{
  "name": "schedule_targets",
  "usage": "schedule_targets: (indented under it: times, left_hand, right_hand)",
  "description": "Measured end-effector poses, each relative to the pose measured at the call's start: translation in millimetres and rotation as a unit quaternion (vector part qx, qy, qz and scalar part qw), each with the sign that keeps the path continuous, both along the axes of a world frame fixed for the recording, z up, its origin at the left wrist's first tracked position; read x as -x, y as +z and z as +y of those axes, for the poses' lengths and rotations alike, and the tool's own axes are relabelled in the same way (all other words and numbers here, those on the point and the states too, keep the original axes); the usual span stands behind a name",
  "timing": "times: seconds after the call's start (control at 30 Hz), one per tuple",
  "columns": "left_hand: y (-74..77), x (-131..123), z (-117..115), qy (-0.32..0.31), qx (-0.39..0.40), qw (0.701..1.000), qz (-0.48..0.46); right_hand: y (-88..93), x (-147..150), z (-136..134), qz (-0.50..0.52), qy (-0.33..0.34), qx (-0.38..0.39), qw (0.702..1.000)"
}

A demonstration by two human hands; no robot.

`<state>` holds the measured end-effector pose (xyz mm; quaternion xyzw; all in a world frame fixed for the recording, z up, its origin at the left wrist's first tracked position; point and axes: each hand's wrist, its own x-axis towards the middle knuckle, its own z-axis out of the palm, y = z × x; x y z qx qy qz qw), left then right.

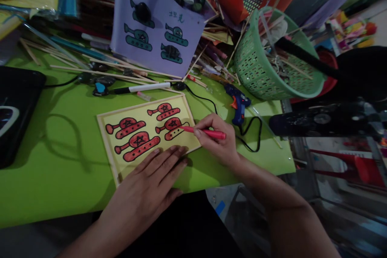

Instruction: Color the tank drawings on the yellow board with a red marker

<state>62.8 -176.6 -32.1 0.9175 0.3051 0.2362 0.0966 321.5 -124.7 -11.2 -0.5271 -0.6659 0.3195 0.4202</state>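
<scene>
My right hand (218,139) grips a red marker pen (214,133), its tip on one of the tank drawings at the right of a yellow card (155,123). The card has a pale wooden-strip border and shows several tanks outlined in black with stars. Most of their surface is red; part of the lower right tank's track is still yellow. Flat across the card's lower edge lies my left hand (151,181), fingers stretched out, holding nothing.
Behind the card stands a purple sheet (157,20) with green tanks. Wooden sticks (115,73), a black-and-white marker (142,88) and a blue glue gun (238,102) with a black cord lie around it. A green basket (256,56) stands at back right, a black device (18,109) at left.
</scene>
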Motion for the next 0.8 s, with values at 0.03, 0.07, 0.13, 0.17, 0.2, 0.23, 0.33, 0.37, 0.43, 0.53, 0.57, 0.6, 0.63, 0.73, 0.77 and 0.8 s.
schedule_targets:
  times: [0.03, 0.07, 0.13, 0.17, 0.2, 0.23, 0.33, 0.37, 0.43, 0.53, 0.57, 0.6, 0.63, 0.73, 0.77, 0.8]
  left_hand:
    - [-0.1, -0.1, -0.2, 0.000, 0.002, 1.000, 0.000]
    - [-0.1, -0.2, -0.4, 0.000, 0.004, 1.000, -0.001]
    - [-0.1, -0.4, -0.5, 0.000, 0.005, 1.000, 0.001]
    - [-0.2, -0.4, -0.4, 0.000, 0.005, 1.000, 0.002]
    - [-0.2, -0.3, -0.3, 0.001, 0.004, 1.000, 0.003]
    - [-0.2, -0.2, 0.0, 0.001, 0.002, 1.000, 0.005]
    - [-0.3, 0.3, 0.6, -0.001, 0.001, 1.000, 0.006]
    - [-0.3, 0.4, 0.7, -0.002, 0.002, 1.000, 0.005]
    - [-0.3, 0.4, 0.5, -0.004, 0.005, 1.000, 0.004]
    - [-0.2, 0.4, -0.1, 0.000, 0.008, 1.000, 0.003]
    - [-0.2, 0.5, -0.2, 0.001, 0.008, 1.000, 0.003]
    - [-0.2, 0.7, -0.2, 0.001, 0.008, 1.000, 0.004]
    - [-0.2, 0.9, -0.2, -0.001, 0.008, 1.000, 0.004]
    - [-0.7, 1.4, 0.0, -0.006, 0.010, 1.000, 0.002]
    - [-0.9, 1.5, 0.1, -0.007, 0.012, 1.000, 0.000]
    - [-1.2, 1.5, 0.1, -0.007, 0.013, 1.000, -0.002]
  right_hand:
    - [0.1, 0.0, 0.0, -0.001, -0.001, -0.003, 1.000]
    - [0.3, -0.1, -0.1, -0.003, -0.005, -0.006, 1.000]
    - [0.9, -0.5, -0.1, -0.006, -0.018, -0.012, 1.000]
    - [1.2, -0.6, -0.2, -0.008, -0.023, -0.014, 1.000]
    - [1.5, -0.7, -0.2, -0.010, -0.025, -0.016, 1.000]
    - [1.8, -0.7, -0.3, -0.010, -0.022, -0.016, 1.000]
    - [2.2, -0.5, -0.6, -0.004, -0.008, -0.016, 1.000]
    - [2.3, -0.5, -0.6, -0.002, -0.007, -0.016, 1.000]
    - [2.4, -0.6, -0.7, -0.005, -0.013, -0.016, 1.000]
    - [2.3, -1.1, -0.6, -0.010, -0.025, -0.020, 0.999]
    - [2.2, -1.4, -0.4, -0.011, -0.029, -0.020, 0.999]
    - [2.1, -1.8, -0.2, -0.012, -0.032, -0.020, 0.999]
    - [2.1, -2.1, 0.0, -0.014, -0.034, -0.019, 0.999]
    - [2.5, -2.6, 0.8, -0.019, -0.037, -0.015, 0.999]
    - [2.8, -2.5, 1.0, -0.018, -0.037, -0.016, 0.999]
    - [3.3, -2.4, 1.1, -0.017, -0.037, -0.017, 0.999]
